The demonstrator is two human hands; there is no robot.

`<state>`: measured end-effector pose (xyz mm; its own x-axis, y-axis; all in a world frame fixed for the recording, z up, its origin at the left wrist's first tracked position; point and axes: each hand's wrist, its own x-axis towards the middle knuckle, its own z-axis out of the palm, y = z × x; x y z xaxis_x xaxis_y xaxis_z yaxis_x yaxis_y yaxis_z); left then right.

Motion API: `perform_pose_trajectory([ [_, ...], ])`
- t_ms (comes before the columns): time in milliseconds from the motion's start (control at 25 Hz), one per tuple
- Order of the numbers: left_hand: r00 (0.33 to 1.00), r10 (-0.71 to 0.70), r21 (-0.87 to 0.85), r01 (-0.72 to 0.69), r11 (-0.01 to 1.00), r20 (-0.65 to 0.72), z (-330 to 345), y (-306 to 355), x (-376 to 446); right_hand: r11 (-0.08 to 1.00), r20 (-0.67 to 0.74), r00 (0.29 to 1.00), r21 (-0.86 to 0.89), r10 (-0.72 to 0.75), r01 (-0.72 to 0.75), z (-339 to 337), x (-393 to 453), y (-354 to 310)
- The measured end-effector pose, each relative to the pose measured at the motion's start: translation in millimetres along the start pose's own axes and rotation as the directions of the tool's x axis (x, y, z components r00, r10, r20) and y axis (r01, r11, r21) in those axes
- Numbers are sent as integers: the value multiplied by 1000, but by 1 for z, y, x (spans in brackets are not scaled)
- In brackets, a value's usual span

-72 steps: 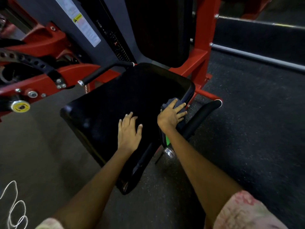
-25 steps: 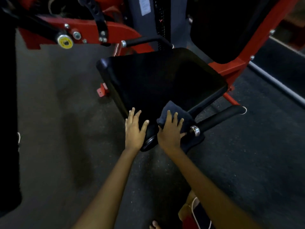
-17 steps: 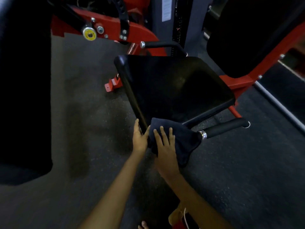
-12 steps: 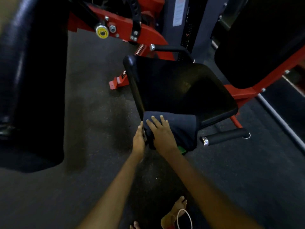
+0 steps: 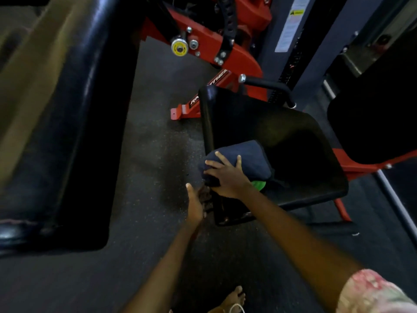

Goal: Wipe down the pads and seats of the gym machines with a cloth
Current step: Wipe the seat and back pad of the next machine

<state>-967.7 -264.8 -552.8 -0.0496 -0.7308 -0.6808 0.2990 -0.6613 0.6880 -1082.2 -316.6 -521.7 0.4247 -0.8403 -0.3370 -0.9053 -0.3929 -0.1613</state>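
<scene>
Cloth pressed on the black seat pad's near-left corner.
Right hand lies on it, fingers spread flat; left hand, fingers straight, touches the pad's edge just below; red machine frame beyond.

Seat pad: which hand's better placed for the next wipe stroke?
Right hand: it already presses the cloth on the seat pad. The left hand is beside the pad's edge, holding no cloth.
</scene>
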Motion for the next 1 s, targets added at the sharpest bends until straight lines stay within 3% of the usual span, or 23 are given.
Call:
perform_pose_trajectory([
  [280,994,82,213,-66,975,-66,32,6,20,985,89,983,75,-163,156,-23,24,47],
  [400,963,252,471,-181,863,-90,52,-3,27,979,25,990,154,-140,134,-37,61,62],
  [560,921,364,773,-129,622,-140,63,-3,26,961,58,967,142,-246,236,-33,70,77],
  [720,928,345,843,-70,533,-141,69,15,46,974,60,977,119,-203,195,-55,106,92],
  [1000,904,390,847,-64,528,-174,85,61,90,962,18,963,47,-270,269,-61,142,113],
])
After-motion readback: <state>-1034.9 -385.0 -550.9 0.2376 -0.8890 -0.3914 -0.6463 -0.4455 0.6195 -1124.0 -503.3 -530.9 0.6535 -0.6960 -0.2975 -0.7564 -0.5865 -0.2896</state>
